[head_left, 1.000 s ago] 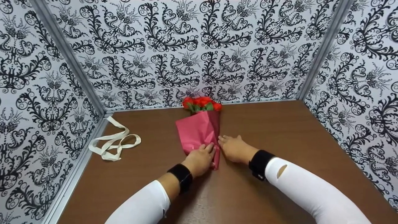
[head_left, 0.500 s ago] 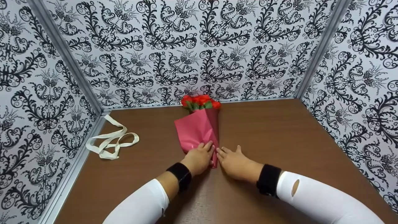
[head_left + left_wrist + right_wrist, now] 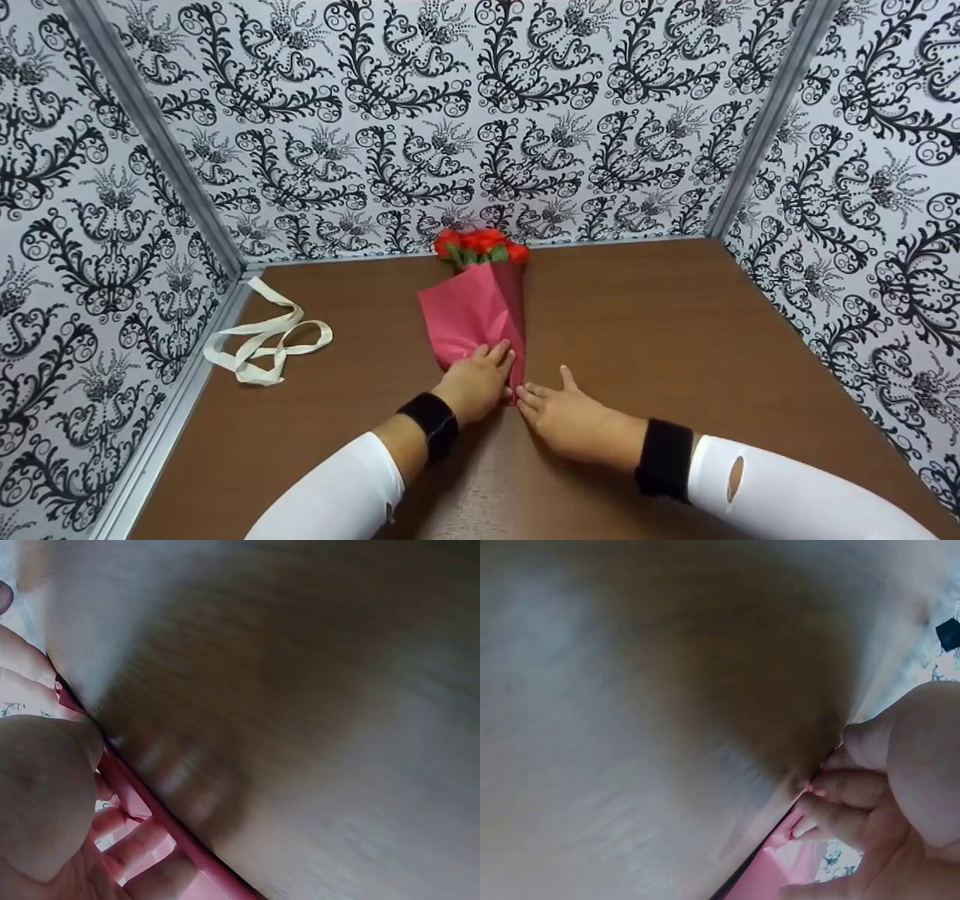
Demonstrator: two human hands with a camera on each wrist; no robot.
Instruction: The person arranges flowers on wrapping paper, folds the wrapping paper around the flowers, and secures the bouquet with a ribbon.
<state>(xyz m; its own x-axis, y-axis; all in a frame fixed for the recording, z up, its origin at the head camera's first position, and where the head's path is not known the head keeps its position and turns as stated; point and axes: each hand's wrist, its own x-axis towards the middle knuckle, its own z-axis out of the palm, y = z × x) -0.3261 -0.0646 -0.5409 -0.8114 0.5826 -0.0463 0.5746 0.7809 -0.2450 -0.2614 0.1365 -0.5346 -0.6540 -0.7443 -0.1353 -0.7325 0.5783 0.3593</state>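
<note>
A bouquet of red flowers [image 3: 480, 241] with green leaves lies wrapped in pink paper [image 3: 469, 307], its blooms toward the back wall. My left hand [image 3: 474, 386] rests on the lower part of the wrapping, fingers spread and pressing it down. Its palm and fingers [image 3: 142, 847] show against the paper in the left wrist view. At the narrow bottom end, my right hand [image 3: 562, 416] touches the paper's right edge with extended fingertips, thumb raised away. In the right wrist view those fingers [image 3: 847, 817] lie along the pink edge. The flower stems are hidden inside the paper.
A loosely looped cream ribbon [image 3: 262, 330] lies on the left of the brown table [image 3: 637, 315]. Patterned walls [image 3: 420, 112] with grey metal corner posts [image 3: 772, 120] enclose the table at the back and on both sides.
My right hand has slid toward me along the wrapping's right edge, down to its narrow bottom end. The left hand stays pressed on the paper. The view has shifted slightly.
</note>
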